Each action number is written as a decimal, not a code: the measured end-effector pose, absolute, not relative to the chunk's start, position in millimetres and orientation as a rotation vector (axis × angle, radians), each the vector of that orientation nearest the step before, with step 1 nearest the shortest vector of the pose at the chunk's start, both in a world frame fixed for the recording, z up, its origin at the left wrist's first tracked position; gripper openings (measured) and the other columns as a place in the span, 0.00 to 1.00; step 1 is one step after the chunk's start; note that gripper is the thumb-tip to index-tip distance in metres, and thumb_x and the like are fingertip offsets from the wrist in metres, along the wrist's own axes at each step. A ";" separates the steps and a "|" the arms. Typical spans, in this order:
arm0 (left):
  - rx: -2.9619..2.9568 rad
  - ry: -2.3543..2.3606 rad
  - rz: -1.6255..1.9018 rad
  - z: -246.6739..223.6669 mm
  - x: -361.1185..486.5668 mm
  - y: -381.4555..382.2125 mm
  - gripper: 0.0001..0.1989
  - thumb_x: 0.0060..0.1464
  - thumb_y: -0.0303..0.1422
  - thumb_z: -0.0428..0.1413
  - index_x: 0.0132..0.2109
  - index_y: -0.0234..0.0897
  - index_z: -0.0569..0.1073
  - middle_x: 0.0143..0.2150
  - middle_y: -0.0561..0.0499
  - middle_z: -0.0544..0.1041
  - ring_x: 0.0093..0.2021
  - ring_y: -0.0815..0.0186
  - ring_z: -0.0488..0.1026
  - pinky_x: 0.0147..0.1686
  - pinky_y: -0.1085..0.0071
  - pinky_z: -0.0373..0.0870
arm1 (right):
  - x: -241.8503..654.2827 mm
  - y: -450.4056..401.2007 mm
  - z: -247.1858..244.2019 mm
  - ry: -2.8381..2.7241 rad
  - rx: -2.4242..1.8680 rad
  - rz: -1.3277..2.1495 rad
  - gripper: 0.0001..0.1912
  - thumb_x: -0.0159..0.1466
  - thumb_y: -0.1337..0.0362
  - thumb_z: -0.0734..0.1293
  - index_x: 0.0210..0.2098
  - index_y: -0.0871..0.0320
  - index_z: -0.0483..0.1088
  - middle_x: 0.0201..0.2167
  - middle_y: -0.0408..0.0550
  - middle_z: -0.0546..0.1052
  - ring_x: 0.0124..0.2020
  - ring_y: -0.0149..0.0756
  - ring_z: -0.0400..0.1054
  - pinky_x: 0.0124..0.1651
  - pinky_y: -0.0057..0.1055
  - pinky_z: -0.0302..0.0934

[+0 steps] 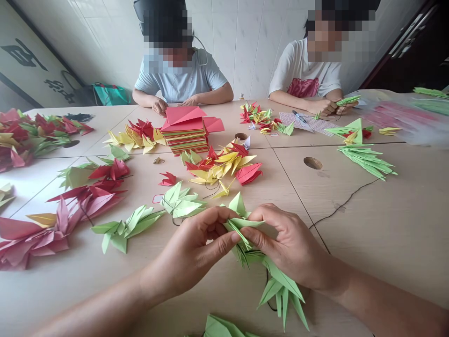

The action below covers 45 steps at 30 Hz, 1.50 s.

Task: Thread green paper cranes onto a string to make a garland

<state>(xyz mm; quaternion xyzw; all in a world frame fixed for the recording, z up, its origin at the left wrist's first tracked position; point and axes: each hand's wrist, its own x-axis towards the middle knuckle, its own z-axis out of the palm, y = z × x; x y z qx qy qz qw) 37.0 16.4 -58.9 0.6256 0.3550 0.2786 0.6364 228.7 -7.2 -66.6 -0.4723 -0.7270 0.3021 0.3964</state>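
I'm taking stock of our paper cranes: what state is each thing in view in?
Green paper cranes: bunched, tails hanging, black thread beneath.
Left hand: pinching the cranes.
Right hand: pinching them too.
Square paper stack: piled, top red sheets askew.
Red and yellow cranes: loose heap on the table.
Co-worker's hands: holding a small green crane.

"What sort of room is this?"

"A shared workroom or meeting room, I'd say: long cream tables (368,224) pushed together, with round cable holes (312,163), under folded paper cranes (224,168)."

"And around them?"

"Glossy white wall tiles (224,47) at the far side, a pale calligraphy panel (31,61) on the left, a dark wooden door (410,51) far right."
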 end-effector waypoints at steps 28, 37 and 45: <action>1.688 0.961 0.617 -61.2 36.1 14.5 0.07 0.59 0.27 0.49 0.42 0.38 0.70 0.29 0.54 0.69 0.28 0.69 0.63 0.27 0.73 0.61 | 225.7 -9.0 -62.2 -1.890 -1.266 0.765 0.18 0.68 0.55 0.63 0.25 0.56 0.64 0.22 0.40 0.67 0.26 0.30 0.62 0.27 0.25 0.59; 1.603 0.887 0.758 -62.8 35.5 11.0 0.05 0.63 0.34 0.51 0.38 0.41 0.61 0.30 0.56 0.66 0.29 0.70 0.64 0.28 0.73 0.62 | 227.0 -8.1 -57.8 -1.805 -1.266 0.966 0.12 0.67 0.58 0.62 0.29 0.56 0.67 0.21 0.39 0.64 0.21 0.29 0.58 0.21 0.25 0.55; 1.687 0.944 0.726 -61.4 35.3 13.6 0.03 0.60 0.32 0.54 0.41 0.39 0.68 0.31 0.55 0.69 0.31 0.70 0.67 0.31 0.73 0.65 | 226.9 -8.5 -59.0 -1.780 -1.306 0.967 0.14 0.67 0.57 0.62 0.27 0.57 0.67 0.20 0.38 0.62 0.21 0.28 0.55 0.21 0.25 0.52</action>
